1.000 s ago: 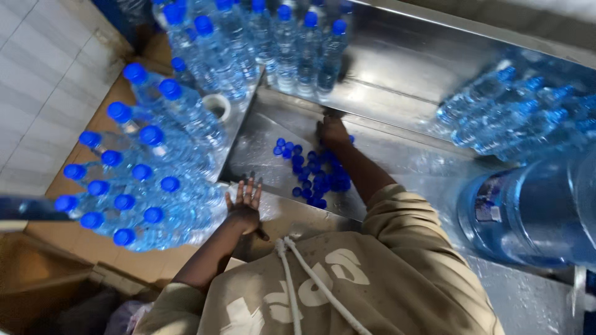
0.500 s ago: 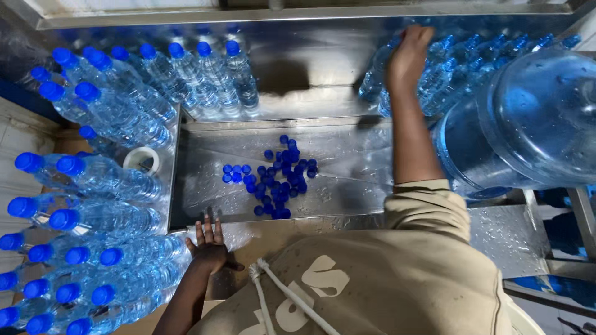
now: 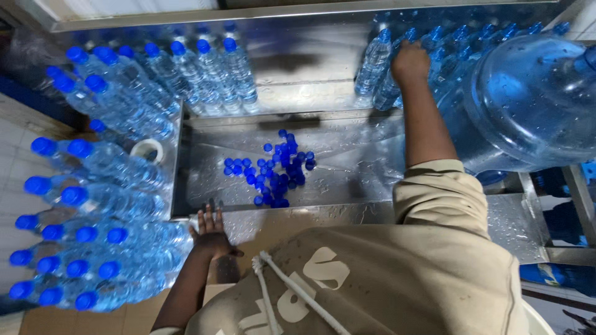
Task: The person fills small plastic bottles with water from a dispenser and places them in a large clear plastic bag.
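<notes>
We see loose blue caps [image 3: 276, 170] heaped in a wet steel tray [image 3: 347, 177]. Capped bottles [image 3: 93, 217] crowd our left side, a white tape roll [image 3: 148, 149] lies among them, and a large blue water jug [image 3: 534, 102] lies at right.

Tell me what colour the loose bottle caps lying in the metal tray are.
Blue. The loose plastic bottle caps lie in the shiny metal tray, clearest in the head view.

Cool blue light, wide-angle view from above

Soft overhead light glared off the wet steel tray [image 3: 347, 155]; shadows stayed faint. Edges bowed with lens distortion, the large water jug [image 3: 534, 105] looked hazy, and the centre was fairly sharp.
</notes>
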